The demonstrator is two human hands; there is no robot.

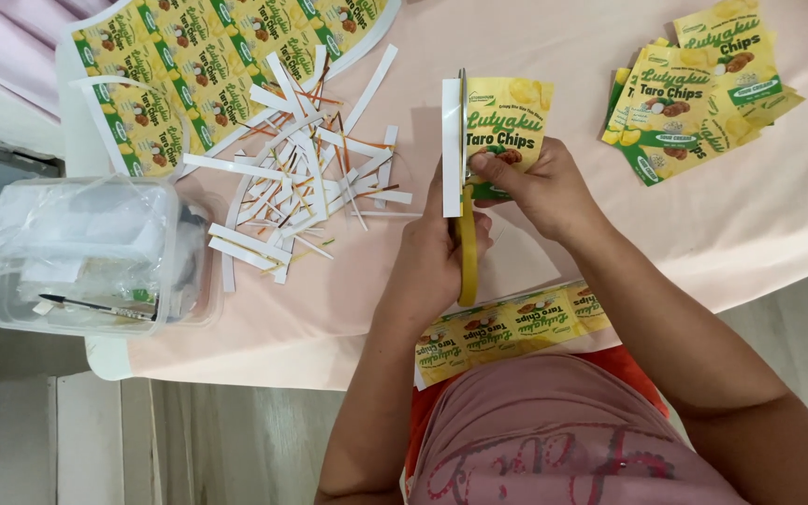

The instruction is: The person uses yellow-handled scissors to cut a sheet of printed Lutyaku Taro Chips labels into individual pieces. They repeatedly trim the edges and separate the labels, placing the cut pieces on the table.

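My left hand (430, 257) grips yellow-handled scissors (467, 266), blades pointing away from me along the left edge of a yellow and green snack label (509, 114). My right hand (542, 192) pinches that label at its lower edge, thumb on the print. A white paper margin strip (451, 150) stands just left of the blades, still joined to the label. Both hands hover over the pale pink tablecloth (554, 47).
A stack of cut labels (694, 93) lies at the right. A printed uncut label sheet (208, 56) lies far left, with a pile of white offcut strips (310, 178) beside it. A clear plastic box (95, 252) sits at the table's left edge. Another label strip (507, 327) rests on my lap.
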